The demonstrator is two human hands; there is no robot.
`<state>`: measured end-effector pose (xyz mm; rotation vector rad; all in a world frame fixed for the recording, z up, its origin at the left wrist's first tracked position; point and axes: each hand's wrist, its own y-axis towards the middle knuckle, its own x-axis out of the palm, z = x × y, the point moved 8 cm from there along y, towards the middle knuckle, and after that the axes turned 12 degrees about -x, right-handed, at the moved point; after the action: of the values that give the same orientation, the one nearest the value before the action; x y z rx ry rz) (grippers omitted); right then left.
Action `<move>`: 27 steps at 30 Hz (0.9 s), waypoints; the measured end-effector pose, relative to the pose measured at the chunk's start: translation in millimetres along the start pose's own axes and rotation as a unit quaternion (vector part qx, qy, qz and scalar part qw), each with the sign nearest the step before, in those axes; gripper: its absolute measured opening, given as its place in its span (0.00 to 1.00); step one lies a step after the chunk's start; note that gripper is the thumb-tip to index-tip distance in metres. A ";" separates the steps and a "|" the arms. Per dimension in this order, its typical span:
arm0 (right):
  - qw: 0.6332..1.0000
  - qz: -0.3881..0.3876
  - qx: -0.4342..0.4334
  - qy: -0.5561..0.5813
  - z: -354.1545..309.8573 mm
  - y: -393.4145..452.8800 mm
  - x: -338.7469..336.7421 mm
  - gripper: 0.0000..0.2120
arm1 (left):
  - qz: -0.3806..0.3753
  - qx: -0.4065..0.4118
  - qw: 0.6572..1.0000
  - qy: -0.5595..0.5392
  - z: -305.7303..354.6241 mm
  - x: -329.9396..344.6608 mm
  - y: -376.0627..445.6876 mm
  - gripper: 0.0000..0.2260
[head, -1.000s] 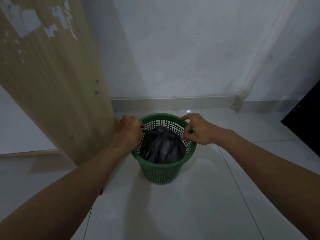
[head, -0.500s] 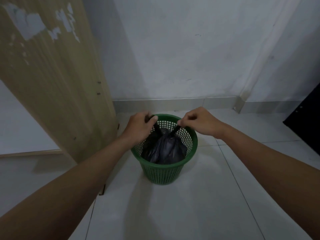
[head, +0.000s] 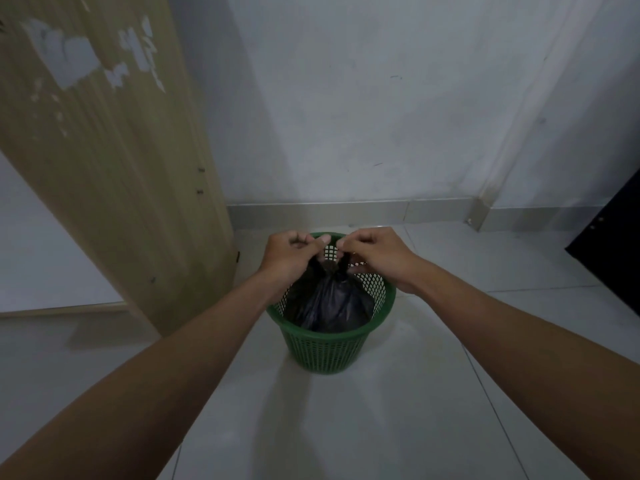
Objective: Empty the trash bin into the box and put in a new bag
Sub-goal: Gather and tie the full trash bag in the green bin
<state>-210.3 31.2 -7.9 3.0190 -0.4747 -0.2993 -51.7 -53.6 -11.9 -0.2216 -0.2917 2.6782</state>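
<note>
Both grips closed: my left hand (head: 289, 256) and right hand (head: 375, 254) each pinched a gathered ear of the black bag (head: 332, 301), which sat inside the green bin (head: 329, 351) on the floor. Step looked like tying off. Next: knot, lift straight up. Wooden panel (head: 114, 168) stood close on the left; box not in view.

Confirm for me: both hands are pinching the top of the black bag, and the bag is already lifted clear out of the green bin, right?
Not quite. The head view shows the left hand and right hand pinching the gathered top of the black bag, but the bag still sits inside the green bin, not lifted clear.
</note>
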 end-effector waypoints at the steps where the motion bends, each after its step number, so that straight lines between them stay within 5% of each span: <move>1: 1.000 -0.001 -0.002 0.003 1.0 0.0 -0.6 0.05 | -0.011 -0.012 1.000 -0.002 -2.9 -0.2 0.3 0.10; 5: 1.000 0.029 -0.004 0.005 4.3 1.2 -4.0 0.08 | -0.070 -0.028 0.997 -0.011 -4.3 4.9 -0.9 0.06; 12: 1.000 -0.009 -0.002 0.020 4.9 2.7 7.4 0.05 | -0.167 -0.072 0.983 0.016 -15.1 22.8 -0.3 0.19; 15: 0.999 -0.023 0.018 0.037 3.9 -1.3 9.9 0.06 | -0.179 -0.048 0.982 0.042 -11.6 23.7 -3.1 0.15; 27: 0.999 0.014 0.017 0.036 -2.8 2.1 15.0 0.06 | -0.064 0.009 0.997 -0.029 -10.1 9.6 -0.6 0.09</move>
<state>-196.4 24.6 -7.7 3.0413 -0.5209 -0.1804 -58.0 -47.1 -22.6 -0.1156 -0.2895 2.5622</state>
